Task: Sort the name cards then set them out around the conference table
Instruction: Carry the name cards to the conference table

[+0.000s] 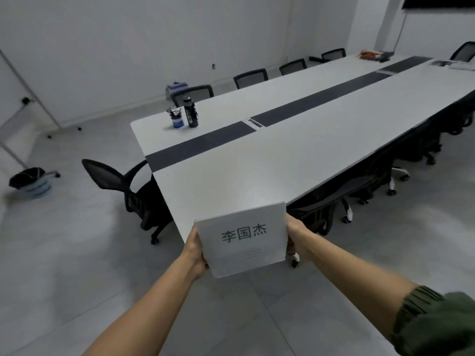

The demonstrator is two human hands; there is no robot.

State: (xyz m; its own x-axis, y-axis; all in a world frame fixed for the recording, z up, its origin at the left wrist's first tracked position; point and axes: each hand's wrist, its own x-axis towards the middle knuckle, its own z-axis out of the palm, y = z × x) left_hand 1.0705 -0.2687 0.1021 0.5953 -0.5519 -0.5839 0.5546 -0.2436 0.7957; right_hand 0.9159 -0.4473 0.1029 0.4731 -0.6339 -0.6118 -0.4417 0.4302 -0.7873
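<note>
You are holding a stack of white rectangular name cards (243, 240) out in front of you with both hands, above the near corner of the long white conference tabletop with a dark centre strip (295, 150). Your left hand (196, 249) clasps the stack's left edge, its grip pressed onto the cards with the fingers tucked underneath. Your right hand (294, 233) clasps the right edge in the same manner, though most of its fingers are hidden behind the stack. The top card faces you, tilted, and carries three large printed characters with faint lines of smaller text below; the stack appears to be several cards thick, but the count cannot be read from this angle. Your right forearm shows an olive-green knit sleeve (437, 322) pushed up near the elbow.

On the far left end of the tabletop stand a dark cylindrical water bottle (190, 111) and, just beside it, a blue round pen holder (176, 118). A black mesh office chair (123, 186) sits at the near end of the table, turned away from it. Further black chairs line both long sides. A black-lined waste bin (32, 182) stands on the grey tiled floor (77, 253) at the left.
</note>
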